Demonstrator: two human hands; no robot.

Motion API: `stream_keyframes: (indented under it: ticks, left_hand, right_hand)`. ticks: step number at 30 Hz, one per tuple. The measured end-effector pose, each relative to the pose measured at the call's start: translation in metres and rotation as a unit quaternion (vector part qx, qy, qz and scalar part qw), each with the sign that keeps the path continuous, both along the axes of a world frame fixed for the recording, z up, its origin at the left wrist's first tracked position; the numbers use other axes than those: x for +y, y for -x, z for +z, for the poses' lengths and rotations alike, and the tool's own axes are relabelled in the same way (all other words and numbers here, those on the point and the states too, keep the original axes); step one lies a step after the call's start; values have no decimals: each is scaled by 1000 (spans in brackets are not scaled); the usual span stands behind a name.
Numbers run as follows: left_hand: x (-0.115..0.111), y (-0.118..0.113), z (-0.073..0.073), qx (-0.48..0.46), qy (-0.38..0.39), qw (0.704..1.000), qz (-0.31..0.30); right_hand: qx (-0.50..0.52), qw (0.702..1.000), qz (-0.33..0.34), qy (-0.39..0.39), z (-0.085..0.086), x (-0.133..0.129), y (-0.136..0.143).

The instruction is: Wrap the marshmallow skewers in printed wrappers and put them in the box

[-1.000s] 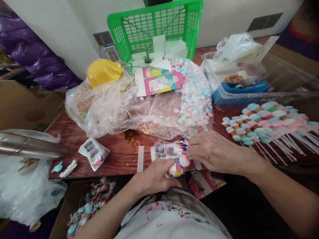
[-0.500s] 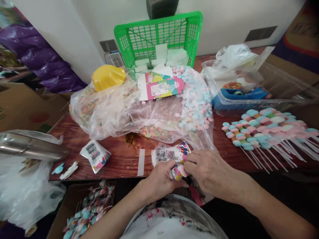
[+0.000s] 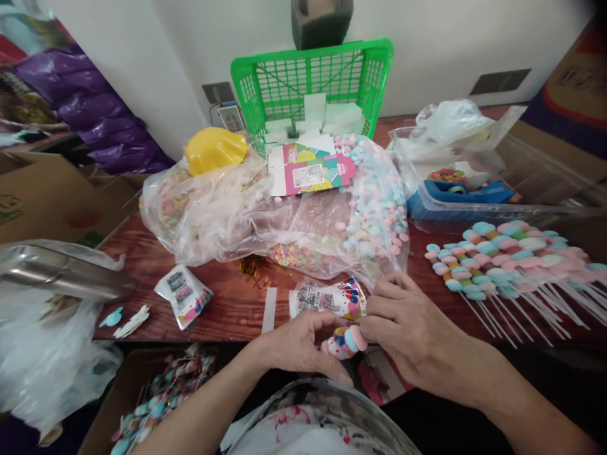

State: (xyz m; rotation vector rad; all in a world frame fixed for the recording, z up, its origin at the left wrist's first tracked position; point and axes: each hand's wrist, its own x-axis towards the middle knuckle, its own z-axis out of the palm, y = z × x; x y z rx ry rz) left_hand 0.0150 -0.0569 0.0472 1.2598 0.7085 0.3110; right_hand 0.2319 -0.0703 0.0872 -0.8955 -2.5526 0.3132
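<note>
Close to my body, over the table's front edge, my left hand [image 3: 303, 347] is closed around a candy skewer [image 3: 349, 339] of pink, blue and yellow sweets, partly in a printed wrapper. My right hand [image 3: 412, 328] has its fingers curled together, their tips against the pink end of the skewer. Just beyond the hands lies a fanned stack of printed clear wrappers [image 3: 322, 300]. To the right is a heap of finished-looking candy skewers [image 3: 512, 256] with white sticks. A second wrapper stack [image 3: 183, 294] lies to the left.
Large clear bags of sweets [image 3: 213, 221] cover the table's middle, with a yellow bowl [image 3: 215, 150] and a flattened colourful box [image 3: 313, 174] on top. Behind stands a green basket [image 3: 313, 60]; a clear tub [image 3: 474, 212] is at right. A steel flask [image 3: 66, 273] lies left.
The candy skewer has tilted and shows more of its sweets between my hands. My left fingers have spread wider around it, and my right hand has shifted slightly right. The camera view has tipped slightly.
</note>
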Motion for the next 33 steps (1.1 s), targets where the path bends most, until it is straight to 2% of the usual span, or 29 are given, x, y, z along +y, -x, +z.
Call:
stream_keyframes:
  ticks: [2, 4, 6, 9, 12, 16, 25, 29, 31, 33]
  left_hand:
    - [2, -3, -2, -11, 6, 999, -46]
    - [1, -4, -7, -1, 17, 998, -55]
    - [-1, -2, -12, 8, 28, 999, -32]
    - [-4, 1, -16, 5, 2, 1000, 4]
    - [-4, -1, -14, 8, -42, 999, 0]
    - [-2, -7, -10, -7, -61, 998, 3]
    - [-6, -6, -19, -4, -7, 1000, 26]
    - [-11, -4, -22, 5, 18, 997, 70]
    - [-15, -4, -22, 19, 3, 995, 97]
    - [-18, -5, -21, 42, -46, 992, 106]
  right_hand:
    - [7, 1000, 2, -17, -2, 0, 3]
    - [3, 999, -6, -34, -3, 2, 4]
    - [3, 999, -16, -45, -4, 4, 2]
    - [7, 999, -19, -41, -4, 9, -1]
    - [3, 1000, -13, -28, -5, 11, 1]
    - [-12, 1000, 2, -25, -4, 12, 8]
    - [-32, 999, 13, -21, -7, 9, 17]
    - [-30, 999, -7, -25, -9, 3, 14]
    - [-28, 999, -19, -24, -9, 1, 12]
    - [-36, 998, -32, -31, -9, 0, 10]
